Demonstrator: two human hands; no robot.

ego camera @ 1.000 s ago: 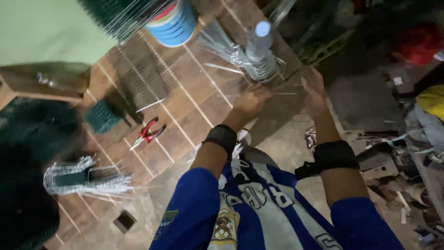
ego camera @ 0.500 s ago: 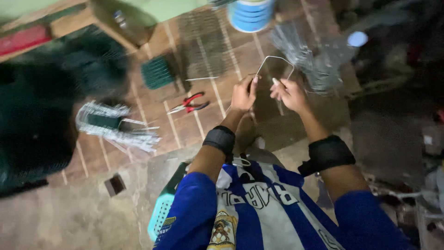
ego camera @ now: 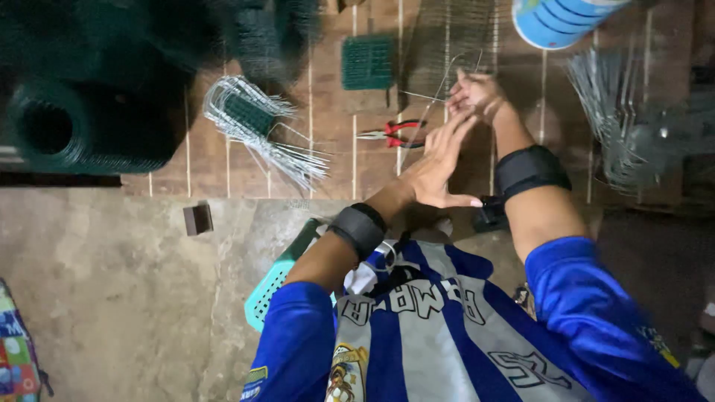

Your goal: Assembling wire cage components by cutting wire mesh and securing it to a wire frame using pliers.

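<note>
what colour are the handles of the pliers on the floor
Red, on the pliers lying just past the left hand; head view.

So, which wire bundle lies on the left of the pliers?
The wire bundle wrapped around a green piece, left of the red pliers. The other bundle lies far right, beyond the right hand.

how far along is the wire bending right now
Done: a bundle of bent wires lies on the tiles at left. In hand: the right hand pinches a thin wire, left hand open beside it. Left: a pile of wires at right.
</note>
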